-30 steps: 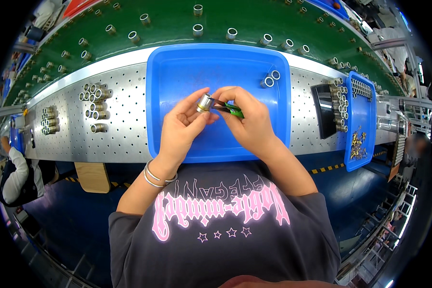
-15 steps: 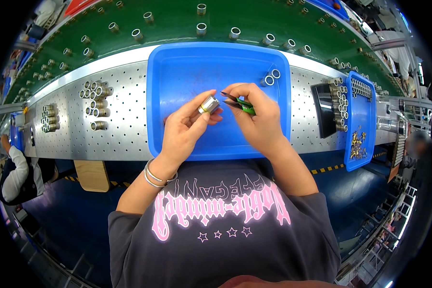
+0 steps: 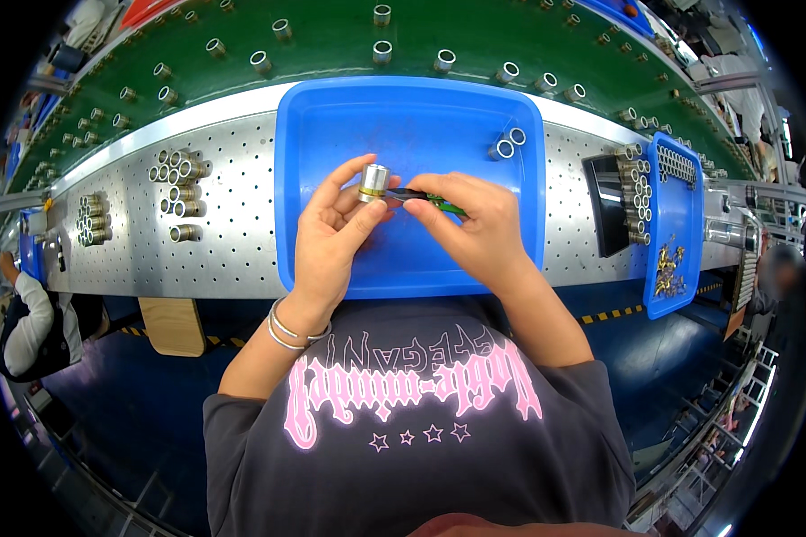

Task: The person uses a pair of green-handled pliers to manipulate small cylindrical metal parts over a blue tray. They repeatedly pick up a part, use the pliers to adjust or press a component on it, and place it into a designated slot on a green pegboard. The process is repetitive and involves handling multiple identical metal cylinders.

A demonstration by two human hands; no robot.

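Above the large blue tray (image 3: pixel 500 268), my left hand (image 3: pixel 327 234) grips a short silver metal sleeve (image 3: pixel 375 179) between thumb and fingers. The sleeve stands nearly upright and has a yellow band round its lower part. My right hand (image 3: pixel 479 224) is closed round small snips (image 3: pixel 439 204) with dark pointed blades and a green handle. Their tips meet the sleeve's side near the yellow band; whether they touch it I cannot tell. Two more metal sleeves (image 3: pixel 511 143) lie together in the tray's far right corner.
Behind the tray runs a green conveyor (image 3: pixel 331 45) carrying scattered sleeves. More sleeves (image 3: pixel 181 183) are grouped on the perforated metal bench (image 3: pixel 237 215) at left. At right are a black flat device (image 3: pixel 605 206), stacked sleeves and a smaller blue tray (image 3: pixel 654 300) with brass-coloured pieces. A co-worker (image 3: pixel 36 318) sits far left.
My left hand has turned the sleeve from tilted to nearly upright and shifted it slightly left. The snips' blades have come together and moved left to the sleeve. Conveyor sleeves have drifted slightly right.
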